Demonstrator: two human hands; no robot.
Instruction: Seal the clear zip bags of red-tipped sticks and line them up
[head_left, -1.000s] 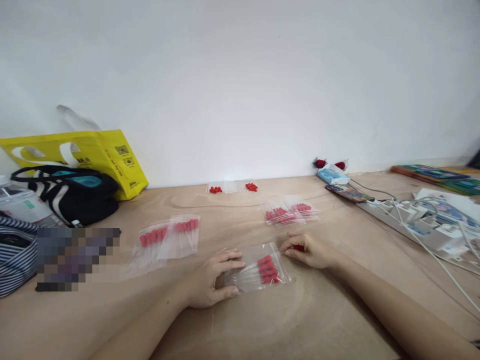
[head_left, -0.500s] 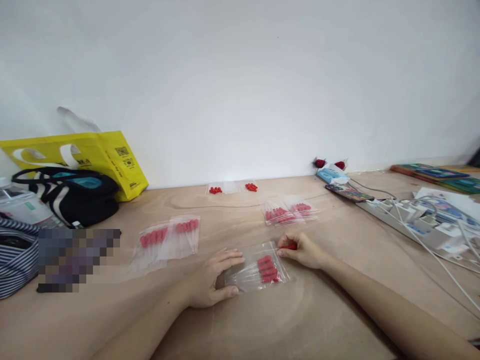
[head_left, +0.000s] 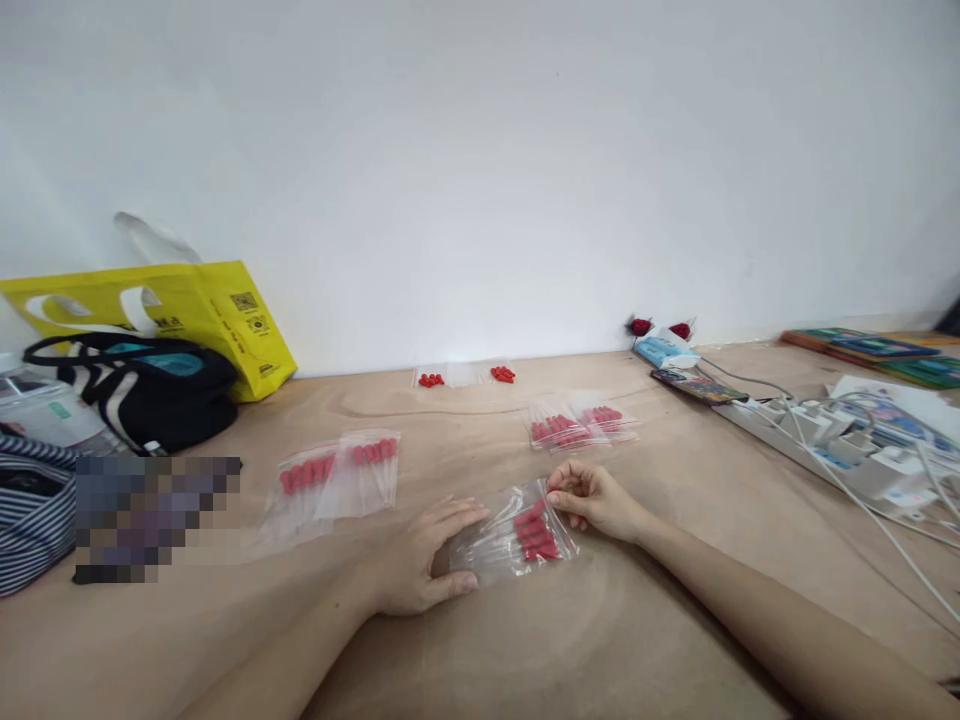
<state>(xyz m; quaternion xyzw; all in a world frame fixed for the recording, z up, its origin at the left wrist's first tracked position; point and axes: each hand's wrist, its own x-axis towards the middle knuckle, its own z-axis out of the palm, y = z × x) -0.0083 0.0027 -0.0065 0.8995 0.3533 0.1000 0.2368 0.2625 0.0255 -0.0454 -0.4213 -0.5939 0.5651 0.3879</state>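
A clear zip-lock bag (head_left: pixel 495 555) lies flat on the wooden table in front of me, with several thin sticks inside whose red ends (head_left: pixel 536 535) line up near its right edge. My left hand (head_left: pixel 424 560) rests on the bag's left side, thumb and fingers spread apart and nothing gripped. At the bag's right edge, by its upper corner, my right hand (head_left: pixel 589 498) pinches a red-ended stick (head_left: pixel 553 492). Only a bit of its red end shows between the fingertips; the rest is hidden or inside the clear plastic.
More bags of red-ended sticks lie to the left (head_left: pixel 360 480), to the right beyond my hand (head_left: pixel 574 425), and against the wall (head_left: pixel 465 375). A yellow tote bag (head_left: pixel 255 350) and black bag (head_left: pixel 187 395) stand left. A power strip (head_left: pixel 825 455) with cables runs along the right.
My right hand has moved slightly left to the bag's edge, and the red end it holds shows less. The bag has wrinkled a little. My left hand stays in place.
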